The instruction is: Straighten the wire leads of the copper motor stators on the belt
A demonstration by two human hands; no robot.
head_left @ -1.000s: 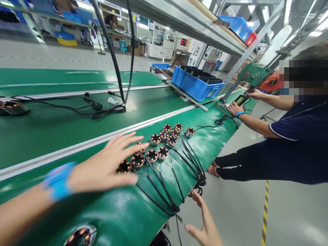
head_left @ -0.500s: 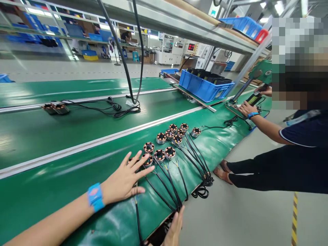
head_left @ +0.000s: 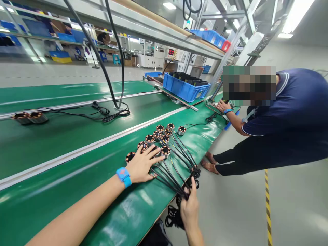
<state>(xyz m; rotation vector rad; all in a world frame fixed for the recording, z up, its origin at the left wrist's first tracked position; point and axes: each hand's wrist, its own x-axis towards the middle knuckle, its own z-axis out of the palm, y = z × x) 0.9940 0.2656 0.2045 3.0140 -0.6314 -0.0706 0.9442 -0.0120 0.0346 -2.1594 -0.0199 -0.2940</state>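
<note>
Several round copper-wound coils (head_left: 159, 136) lie in a cluster on the green belt (head_left: 77, 171), each trailing black cables (head_left: 176, 164) toward the belt's near edge. My left hand (head_left: 142, 164), with a blue wristband, rests flat with fingers spread on the nearest coils. At the belt edge my right hand (head_left: 189, 205) is closed around the gathered bundle of black cables, whose loose ends hang below.
A co-worker in a dark blue shirt (head_left: 282, 112) leans over the belt at right, a hand (head_left: 224, 106) by a tool. A blue bin (head_left: 184, 89) sits further along. Two more coils (head_left: 29, 118) and a cable loop (head_left: 112, 112) lie on the far belt.
My left hand slid onto the nearest coils. My right hand rose from below the edge and closed on the cable bundle. The co-worker bent lower.
</note>
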